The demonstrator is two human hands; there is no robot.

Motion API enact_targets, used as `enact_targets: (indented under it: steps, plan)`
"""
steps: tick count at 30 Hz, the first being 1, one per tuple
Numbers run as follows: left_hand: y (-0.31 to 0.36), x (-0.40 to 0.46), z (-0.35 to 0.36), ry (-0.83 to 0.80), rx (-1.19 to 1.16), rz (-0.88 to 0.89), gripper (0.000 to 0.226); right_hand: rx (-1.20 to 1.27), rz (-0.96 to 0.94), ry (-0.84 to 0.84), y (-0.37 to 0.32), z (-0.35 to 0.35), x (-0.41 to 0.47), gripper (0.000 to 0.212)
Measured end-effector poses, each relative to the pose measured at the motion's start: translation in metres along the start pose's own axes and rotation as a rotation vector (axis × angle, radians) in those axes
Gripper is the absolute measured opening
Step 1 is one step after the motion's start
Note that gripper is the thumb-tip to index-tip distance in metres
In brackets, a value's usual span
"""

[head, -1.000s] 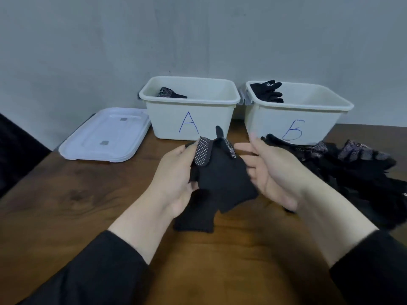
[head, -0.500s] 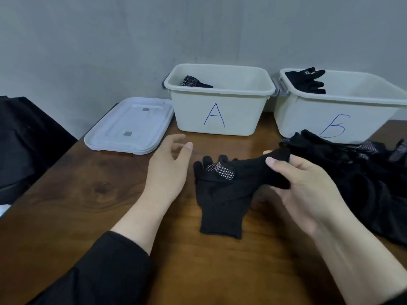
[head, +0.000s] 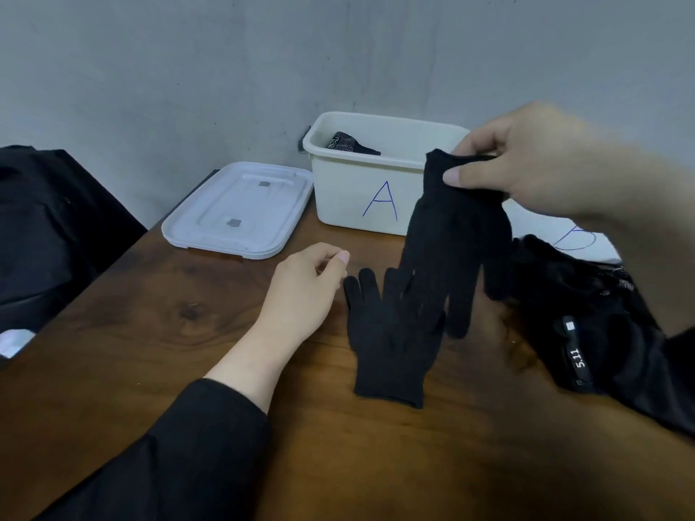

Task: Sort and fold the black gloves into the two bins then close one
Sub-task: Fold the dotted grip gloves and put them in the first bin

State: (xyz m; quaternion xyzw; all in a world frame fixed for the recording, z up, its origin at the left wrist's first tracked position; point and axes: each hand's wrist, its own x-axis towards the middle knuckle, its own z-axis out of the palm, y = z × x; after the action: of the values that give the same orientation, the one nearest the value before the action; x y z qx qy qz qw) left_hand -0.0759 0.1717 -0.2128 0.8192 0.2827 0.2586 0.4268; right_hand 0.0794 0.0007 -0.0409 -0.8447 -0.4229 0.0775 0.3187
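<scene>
One black knit glove (head: 389, 344) lies flat on the wooden table, fingers pointing away from me. A second black knit glove (head: 451, 250) hangs by its cuff, which my right hand (head: 526, 163) pinches in the air in front of bin A (head: 361, 197). Its fingers dangle over the flat glove. My left hand (head: 304, 291) rests on the table just left of the flat glove, fingers loosely curled, holding nothing. Bin A is white, open, with a dotted glove (head: 348, 142) inside. Bin B (head: 575, 235) is mostly hidden behind my right arm.
A white lid (head: 240, 208) lies flat left of bin A. A pile of black gloves (head: 586, 317), one with a "5.11" strap, covers the table's right side. A dark bag (head: 41, 227) sits beyond the table's left edge. A grey wall stands behind the bins.
My right hand lifted one glove up by its cuff, leaving the other flat on the table. My left hand stayed beside it. The camera turned left, so the bins shifted right.
</scene>
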Motion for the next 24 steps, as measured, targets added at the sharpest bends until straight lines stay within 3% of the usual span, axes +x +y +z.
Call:
enact_targets:
  steps: [5, 9, 14, 18, 24]
  plan:
    - [0.0, -0.001, -0.005, -0.011, 0.013, 0.005, 0.022, 0.018, -0.147, 0.218, -0.011, 0.009, -0.006, 0.009]
    - [-0.008, 0.001, -0.012, -0.026, 0.06, 0.018, 0.024, -0.037, -0.287, 0.187, 0.008, 0.063, -0.056, 0.023]
    - [-0.014, -0.001, -0.008, -0.233, 0.316, 0.094, 0.034, -0.246, -0.333, 0.112, 0.072, 0.168, -0.121, 0.025]
    - [-0.014, -0.003, 0.0, -0.283, 0.451, 0.151, 0.045, -0.155, -0.298, 0.103, 0.075, 0.174, -0.129, 0.03]
    - [-0.016, -0.003, 0.003, -0.303, 0.478, 0.175, 0.054, -0.222, -0.371, 0.156, 0.07, 0.173, -0.131, 0.032]
